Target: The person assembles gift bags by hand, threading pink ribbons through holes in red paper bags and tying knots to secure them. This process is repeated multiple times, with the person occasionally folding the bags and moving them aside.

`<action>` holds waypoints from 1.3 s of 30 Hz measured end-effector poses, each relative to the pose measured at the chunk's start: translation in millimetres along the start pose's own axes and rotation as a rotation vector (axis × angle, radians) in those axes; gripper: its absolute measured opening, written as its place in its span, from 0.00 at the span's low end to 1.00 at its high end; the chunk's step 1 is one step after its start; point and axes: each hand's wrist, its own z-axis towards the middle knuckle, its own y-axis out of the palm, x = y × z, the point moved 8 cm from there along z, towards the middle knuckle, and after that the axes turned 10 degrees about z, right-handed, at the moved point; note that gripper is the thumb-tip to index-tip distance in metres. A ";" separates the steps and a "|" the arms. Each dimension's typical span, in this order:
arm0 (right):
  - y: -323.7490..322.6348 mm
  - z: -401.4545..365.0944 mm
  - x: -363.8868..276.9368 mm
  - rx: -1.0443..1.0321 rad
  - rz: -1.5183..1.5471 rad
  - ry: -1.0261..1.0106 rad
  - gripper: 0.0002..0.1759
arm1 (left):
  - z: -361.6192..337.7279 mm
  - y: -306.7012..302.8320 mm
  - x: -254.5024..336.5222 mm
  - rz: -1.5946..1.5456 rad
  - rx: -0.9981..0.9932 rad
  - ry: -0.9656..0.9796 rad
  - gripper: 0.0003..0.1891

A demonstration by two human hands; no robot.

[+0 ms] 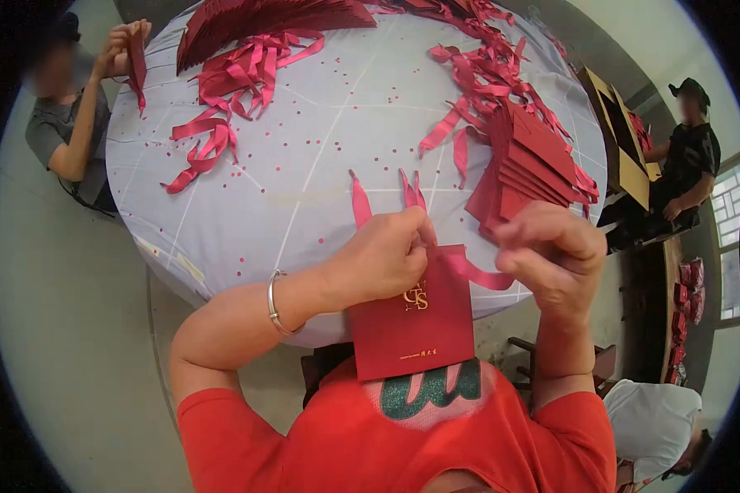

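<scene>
A red paper bag (415, 333) with gold lettering lies against the front of my red shirt at the table's near edge. My left hand (390, 251) is closed on the bag's top edge, its fingers pinched near the ribbon. My right hand (555, 255), to the right of the bag, pinches the end of a pink ribbon (487, 278) that runs from the bag's top right corner. More pink ribbon ends (361, 201) stick up beyond my left hand. Just past my right hand lies a fanned stack of red bags (530, 160).
The round table (304, 156) has a pale cloth with small red dots scattered over it. Ribboned bags (259, 70) and a long row of red bags (263, 25) lie at the back. People stand left and right; another is at lower right. Cardboard boxes (612, 135) stand at right.
</scene>
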 end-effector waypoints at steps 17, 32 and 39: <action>-7.9 -12.4 91.2 -0.147 -0.379 0.370 0.08 | 9.1 -10.7 -4.6 -0.282 -0.206 -0.066 0.11; -17.1 -5.4 89.2 -0.162 -0.456 0.332 0.05 | 0.1 -35.4 -4.4 -0.412 -0.562 -0.174 0.09; -20.9 -8.9 87.3 -0.093 -0.418 0.327 0.06 | -1.8 -22.9 -14.7 -0.430 -0.670 -0.206 0.12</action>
